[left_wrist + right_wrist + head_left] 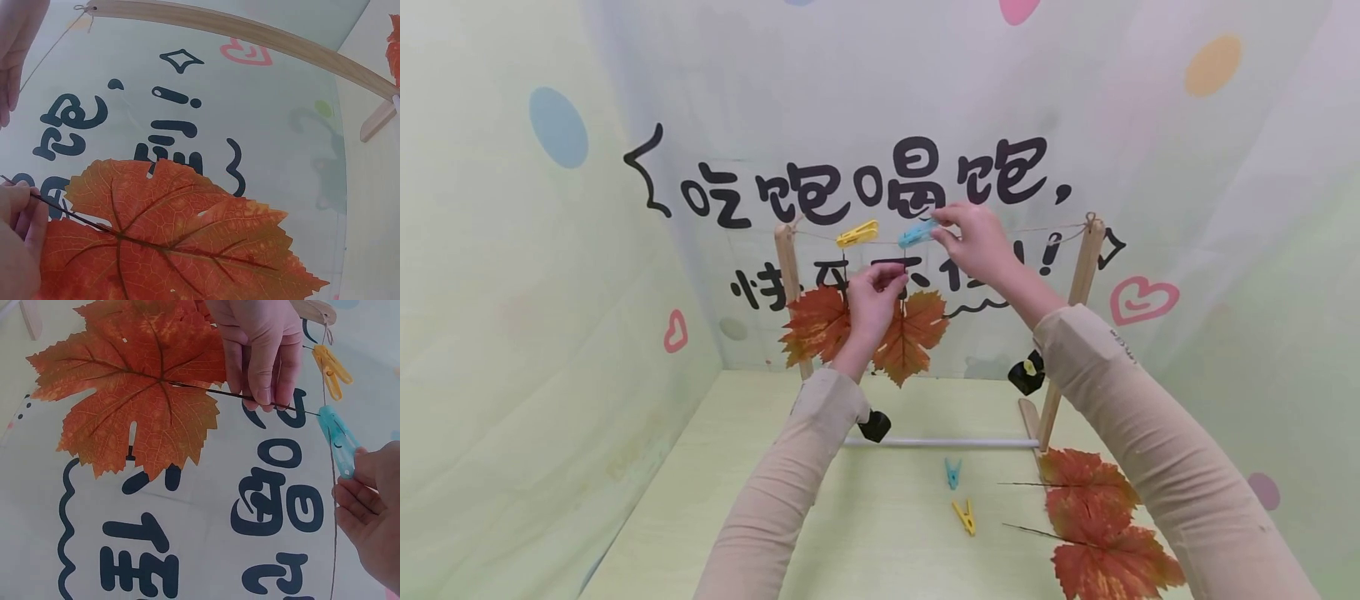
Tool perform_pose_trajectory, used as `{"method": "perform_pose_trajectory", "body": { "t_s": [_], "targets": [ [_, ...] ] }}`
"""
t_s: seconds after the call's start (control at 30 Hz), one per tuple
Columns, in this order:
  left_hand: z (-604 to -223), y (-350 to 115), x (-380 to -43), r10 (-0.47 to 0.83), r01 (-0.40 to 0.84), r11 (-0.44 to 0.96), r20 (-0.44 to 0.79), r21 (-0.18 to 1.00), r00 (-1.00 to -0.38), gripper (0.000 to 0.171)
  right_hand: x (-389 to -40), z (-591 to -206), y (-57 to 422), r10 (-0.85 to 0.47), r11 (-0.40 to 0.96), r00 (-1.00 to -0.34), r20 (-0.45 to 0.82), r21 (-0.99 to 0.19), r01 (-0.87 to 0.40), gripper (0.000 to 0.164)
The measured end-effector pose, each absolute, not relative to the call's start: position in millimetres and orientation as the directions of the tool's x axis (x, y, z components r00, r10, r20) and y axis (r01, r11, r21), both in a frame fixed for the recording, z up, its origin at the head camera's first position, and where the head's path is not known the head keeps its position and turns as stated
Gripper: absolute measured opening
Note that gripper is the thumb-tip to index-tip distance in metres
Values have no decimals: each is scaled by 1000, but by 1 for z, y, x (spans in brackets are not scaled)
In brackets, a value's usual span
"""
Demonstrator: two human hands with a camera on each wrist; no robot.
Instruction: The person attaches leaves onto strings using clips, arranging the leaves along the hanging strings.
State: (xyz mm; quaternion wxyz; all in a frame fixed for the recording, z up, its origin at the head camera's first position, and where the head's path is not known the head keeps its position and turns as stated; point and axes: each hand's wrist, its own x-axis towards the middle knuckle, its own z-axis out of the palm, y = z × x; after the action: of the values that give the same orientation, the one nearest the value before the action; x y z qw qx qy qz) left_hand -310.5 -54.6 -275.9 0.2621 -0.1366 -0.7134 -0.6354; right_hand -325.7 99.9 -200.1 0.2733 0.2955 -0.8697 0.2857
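Observation:
My left hand [874, 302] pinches the thin dark stem of an orange-red artificial maple leaf [144, 375], which hangs below the string [334, 550]. In the right wrist view, the stem's tip meets the end of a blue clothespin [337, 440] set on the string. My right hand [976, 240] holds the handle end of that clothespin between thumb and fingers. To its left, a yellow clothespin [857, 234] is on the same string, with another maple leaf [817, 327] hanging under it by its stem. My left hand partly covers both leaves in the head view.
Wooden posts [1084, 265] carry the string, with a white rod [955, 442] low between them. On the table lie a blue clothespin [952, 473], a yellow clothespin [964, 517] and two maple leaves [1116, 567] at right. A printed cloth [865, 100] backs the scene.

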Motion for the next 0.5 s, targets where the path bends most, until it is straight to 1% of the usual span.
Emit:
{"method": "perform_pose_trajectory", "body": {
  "t_s": [0.1, 0.33, 0.5],
  "targets": [
    [-275, -54, -308, -143, 533, 159, 554, 831, -820, 15, -327, -201, 101, -354, 645, -677, 645, -355, -676, 29],
    [-293, -56, -334, -150, 540, 135, 556, 831, -818, 17, -326, -201, 105, -329, 639, -698, 636, -395, -660, 33],
    [-297, -56, -338, -168, 539, 158, 561, 827, -811, 16, -323, -202, 108, -296, 638, -701, 649, -412, -650, 37]
  ]
}}
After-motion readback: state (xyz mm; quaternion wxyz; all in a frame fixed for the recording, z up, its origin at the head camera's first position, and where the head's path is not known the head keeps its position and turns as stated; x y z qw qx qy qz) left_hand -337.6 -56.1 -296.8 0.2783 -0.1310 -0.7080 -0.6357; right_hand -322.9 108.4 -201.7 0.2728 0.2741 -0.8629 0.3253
